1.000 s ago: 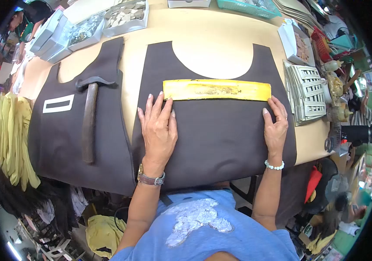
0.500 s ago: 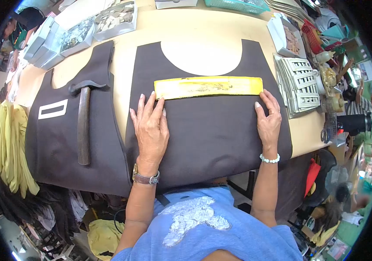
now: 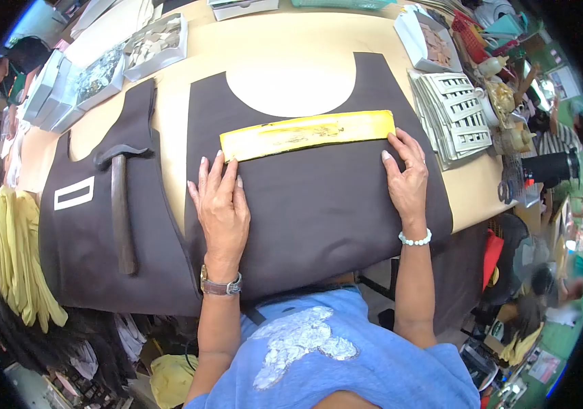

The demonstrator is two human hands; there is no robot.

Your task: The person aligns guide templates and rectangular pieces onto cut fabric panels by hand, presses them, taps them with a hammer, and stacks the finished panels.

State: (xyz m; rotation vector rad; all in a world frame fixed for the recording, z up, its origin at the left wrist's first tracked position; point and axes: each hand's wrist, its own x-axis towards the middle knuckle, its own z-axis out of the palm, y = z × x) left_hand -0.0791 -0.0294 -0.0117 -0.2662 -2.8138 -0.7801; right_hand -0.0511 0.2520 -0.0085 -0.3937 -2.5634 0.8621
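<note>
A dark brown apron-shaped piece [image 3: 305, 204] lies flat on the table, with a yellow strip [image 3: 308, 134] across its upper part. My left hand [image 3: 220, 211] rests on the dark piece with fingers spread, fingertips at the strip's lower left corner. At the strip's right end, my right hand [image 3: 407, 177] touches the lower corner with its fingertips, thumb apart. Neither hand is wrapped round anything. To the left, a hammer [image 3: 121, 211] and a small white rectangular frame [image 3: 74, 193] lie on another dark piece [image 3: 87, 252].
Boxes of small pieces [image 3: 157, 46] stand at the back left, and another such box [image 3: 429, 42] at the back right. Stacked cut-out sheets [image 3: 452, 116] lie right of the dark piece. Yellow cloths [image 3: 5, 252] hang at the table's left edge.
The view has turned and shifted, so the table's contents appear further left and slightly tilted. Both hands stay at the strip's lower corners, and the strip keeps its place on the dark piece.
</note>
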